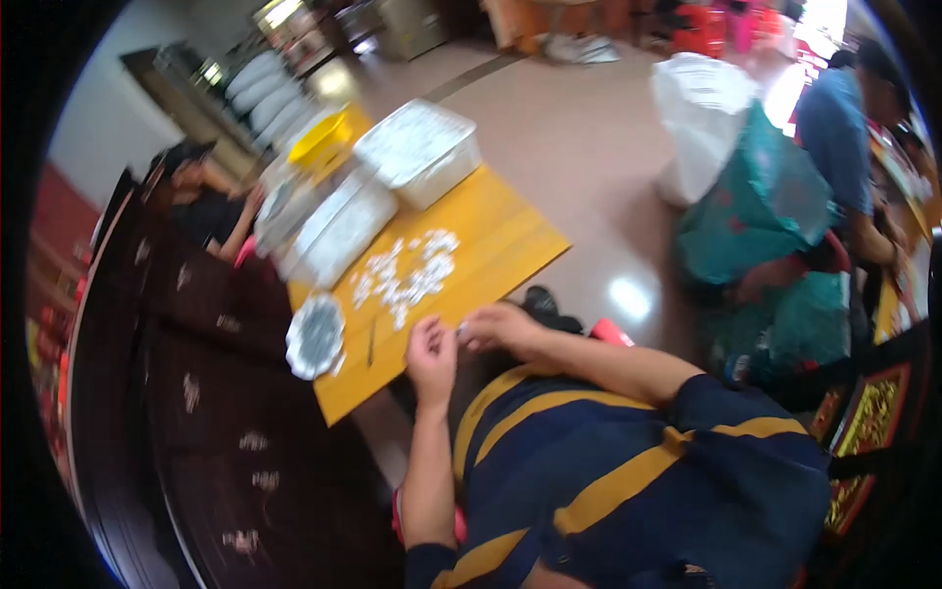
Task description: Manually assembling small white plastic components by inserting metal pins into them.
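Curling left hand point(432, 350) and right hand point(496, 327) fingers loosely, grip indiscernible; facing small white scattered pieces point(428, 280) toward upper left, nearer left hand.

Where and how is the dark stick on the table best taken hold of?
Probably mid-length, pinched across its long sides from above, coming from the right: the dark stick looks slim and flat on the table, apart from the bowl.

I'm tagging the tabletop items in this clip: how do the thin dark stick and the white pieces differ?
Colour: the thin dark stick is blackish, the white pieces pale. Number: the stick is single, the pieces many and scattered. Form: the stick is long and slender; the pieces are small, though blur hides their exact shape. Both lie on the yellow table.
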### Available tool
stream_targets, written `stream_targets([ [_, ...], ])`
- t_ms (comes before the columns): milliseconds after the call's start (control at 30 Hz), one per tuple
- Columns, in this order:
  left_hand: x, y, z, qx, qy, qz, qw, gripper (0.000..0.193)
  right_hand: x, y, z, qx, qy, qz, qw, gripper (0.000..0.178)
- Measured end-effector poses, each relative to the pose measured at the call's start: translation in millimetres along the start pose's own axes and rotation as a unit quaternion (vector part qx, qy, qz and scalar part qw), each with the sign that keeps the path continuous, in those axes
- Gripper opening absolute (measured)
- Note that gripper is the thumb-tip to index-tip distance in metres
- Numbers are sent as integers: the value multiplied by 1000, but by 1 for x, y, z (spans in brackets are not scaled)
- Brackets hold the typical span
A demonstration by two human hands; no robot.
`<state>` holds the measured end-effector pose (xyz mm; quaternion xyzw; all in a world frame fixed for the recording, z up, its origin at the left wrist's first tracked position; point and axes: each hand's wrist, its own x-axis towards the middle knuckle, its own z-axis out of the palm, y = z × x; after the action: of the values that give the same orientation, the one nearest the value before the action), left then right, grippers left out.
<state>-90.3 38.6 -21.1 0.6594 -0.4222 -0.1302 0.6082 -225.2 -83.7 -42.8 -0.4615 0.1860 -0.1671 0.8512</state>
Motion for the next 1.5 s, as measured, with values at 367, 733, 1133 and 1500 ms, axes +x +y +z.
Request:
stream_targets([
  [367, -2, 1, 1, -48, 1, -23, 999, 30, 3, 8, -3, 58, 6, 44, 997, 17],
  [733, -4, 14, 5, -33, -29, -33, 998, 31, -2, 5, 2, 41, 24, -3, 999, 9],
  [1133, -5, 24, 6, 67, -34, 17, 997, 27, 4, 15, -8, -140, 47, -81, 986, 9],
  [1500, 0, 13, -3, 24, -53, 11, 998, 31, 1, 4, 0, -38, 18, -68, 997, 9],
])
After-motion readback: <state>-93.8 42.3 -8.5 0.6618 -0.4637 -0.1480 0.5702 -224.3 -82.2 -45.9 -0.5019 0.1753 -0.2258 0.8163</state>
